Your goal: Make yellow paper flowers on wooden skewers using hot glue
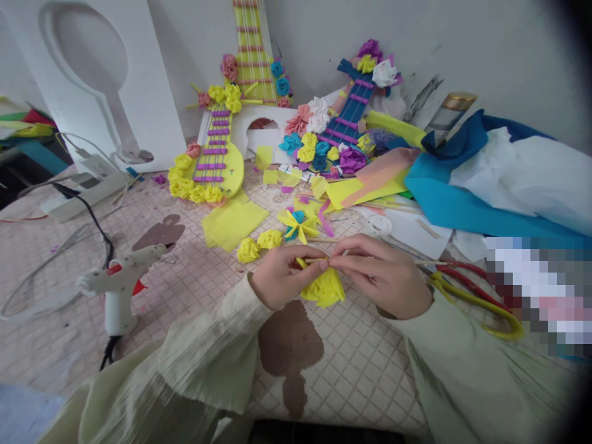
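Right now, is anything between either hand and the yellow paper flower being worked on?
Nothing visible is: fingertips of the left hand and right hand are at the top edge of the yellow paper flower. Two smaller yellow flowers lie beyond the left hand, out of the way.

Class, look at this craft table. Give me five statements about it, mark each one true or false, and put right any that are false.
1. The left hand and right hand are both at the yellow flower. True.
2. The glue gun is held in the right hand. False: the glue gun is on the table, toward the left of the picture.
3. The blue guitar has purple bars across its neck. True.
4. The power strip is red. False: the power strip is white.
5. The person's sleeves are black. False: the sleeves are pale green.
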A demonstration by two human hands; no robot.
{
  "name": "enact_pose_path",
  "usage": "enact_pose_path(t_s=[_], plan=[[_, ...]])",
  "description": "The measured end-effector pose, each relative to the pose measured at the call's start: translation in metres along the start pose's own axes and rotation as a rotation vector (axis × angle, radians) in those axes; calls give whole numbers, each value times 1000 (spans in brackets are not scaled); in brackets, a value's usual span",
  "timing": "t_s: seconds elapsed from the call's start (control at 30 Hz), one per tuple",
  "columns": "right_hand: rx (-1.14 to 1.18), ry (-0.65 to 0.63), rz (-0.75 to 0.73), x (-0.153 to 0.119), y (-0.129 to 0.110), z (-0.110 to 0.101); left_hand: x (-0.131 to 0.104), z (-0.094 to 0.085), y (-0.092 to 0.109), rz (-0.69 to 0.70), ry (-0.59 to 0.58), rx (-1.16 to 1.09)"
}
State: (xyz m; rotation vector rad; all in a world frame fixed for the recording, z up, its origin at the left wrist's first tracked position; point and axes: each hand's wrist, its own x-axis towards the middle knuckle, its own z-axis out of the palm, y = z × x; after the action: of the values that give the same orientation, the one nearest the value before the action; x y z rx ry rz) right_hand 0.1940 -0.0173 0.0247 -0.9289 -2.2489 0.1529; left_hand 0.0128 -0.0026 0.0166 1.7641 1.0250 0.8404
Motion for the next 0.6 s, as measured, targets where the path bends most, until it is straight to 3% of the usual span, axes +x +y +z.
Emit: enact_pose_path(t_s=[0.23,0.47,0.6], plan=[[72,10,107,0,-2,2,-1,0,-1,71,27,116],[171,-125,408,1,-2,4,-4,2,-1,138,102,207],[184,-173,431,3,-3,5,-4,2,-3,149,125,221]])
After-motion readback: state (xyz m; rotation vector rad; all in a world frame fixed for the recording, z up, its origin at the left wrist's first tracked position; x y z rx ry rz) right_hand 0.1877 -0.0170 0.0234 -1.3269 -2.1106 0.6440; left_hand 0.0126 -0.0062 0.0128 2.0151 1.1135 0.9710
